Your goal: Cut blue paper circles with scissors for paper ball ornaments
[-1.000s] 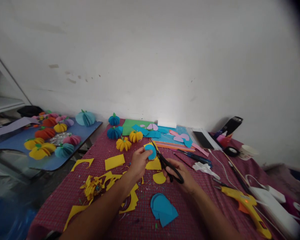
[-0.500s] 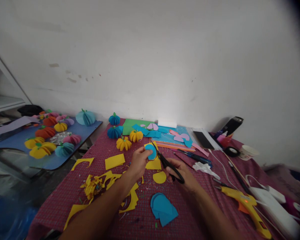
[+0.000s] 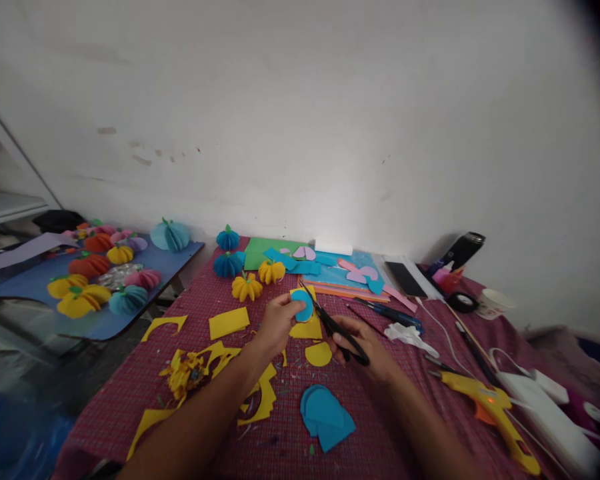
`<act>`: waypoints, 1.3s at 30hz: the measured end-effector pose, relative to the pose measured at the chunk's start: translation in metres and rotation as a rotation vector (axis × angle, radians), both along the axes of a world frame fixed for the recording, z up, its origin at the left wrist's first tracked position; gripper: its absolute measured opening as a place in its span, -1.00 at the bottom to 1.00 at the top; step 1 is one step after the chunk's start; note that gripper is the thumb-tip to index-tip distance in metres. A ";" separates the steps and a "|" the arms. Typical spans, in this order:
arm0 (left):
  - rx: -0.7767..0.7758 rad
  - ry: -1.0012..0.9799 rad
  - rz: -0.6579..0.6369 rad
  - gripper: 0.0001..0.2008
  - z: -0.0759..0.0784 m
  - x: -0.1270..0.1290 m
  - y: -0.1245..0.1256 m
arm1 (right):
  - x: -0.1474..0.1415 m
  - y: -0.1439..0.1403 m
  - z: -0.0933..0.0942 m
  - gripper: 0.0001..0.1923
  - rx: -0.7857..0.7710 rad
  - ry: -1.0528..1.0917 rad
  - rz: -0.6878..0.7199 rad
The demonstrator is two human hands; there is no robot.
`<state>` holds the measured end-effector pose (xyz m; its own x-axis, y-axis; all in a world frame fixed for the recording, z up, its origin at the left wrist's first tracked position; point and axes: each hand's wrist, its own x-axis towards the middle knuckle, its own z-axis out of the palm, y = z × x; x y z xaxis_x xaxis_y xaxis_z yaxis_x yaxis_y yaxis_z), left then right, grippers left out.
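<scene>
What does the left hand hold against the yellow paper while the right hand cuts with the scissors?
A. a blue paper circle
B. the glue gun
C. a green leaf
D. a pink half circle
A: the left hand pinches a blue paper circle on yellow paper, beside the black scissors in the right hand.

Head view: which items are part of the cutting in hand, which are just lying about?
In use:
left hand pinching blue circle on yellow paper
right hand working black scissors

Lying about:
glue gun
blue cutouts
yellow scraps
paper pumpkins
tape roll
cup
</scene>
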<state>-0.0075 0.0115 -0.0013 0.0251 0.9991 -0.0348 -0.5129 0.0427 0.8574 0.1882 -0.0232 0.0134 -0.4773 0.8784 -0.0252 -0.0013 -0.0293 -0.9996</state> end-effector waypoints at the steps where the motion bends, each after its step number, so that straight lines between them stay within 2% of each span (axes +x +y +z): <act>1: -0.005 0.007 -0.008 -0.85 0.000 0.000 0.000 | 0.000 0.000 0.000 -0.67 -0.001 0.002 -0.002; 8: -0.016 0.053 -0.021 -0.85 -0.001 -0.001 0.000 | 0.003 0.003 -0.003 -0.69 -0.013 0.007 0.020; 23: -0.052 -0.036 -0.067 -0.83 0.001 -0.003 0.001 | 0.005 0.003 -0.001 -0.70 0.010 -0.035 0.039; 31: -0.044 -0.023 -0.080 -0.84 -0.002 -0.004 0.002 | 0.006 0.004 0.003 -0.68 0.008 -0.055 0.051; 39: -0.042 -0.002 -0.093 -0.83 0.000 -0.002 -0.001 | 0.002 0.001 0.000 -0.63 -0.010 0.023 0.037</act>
<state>-0.0097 0.0108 -0.0011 0.1182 0.9901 -0.0760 -0.5067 0.1259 0.8529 0.1906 -0.0217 0.0130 -0.5096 0.8601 -0.0225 -0.0227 -0.0396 -0.9990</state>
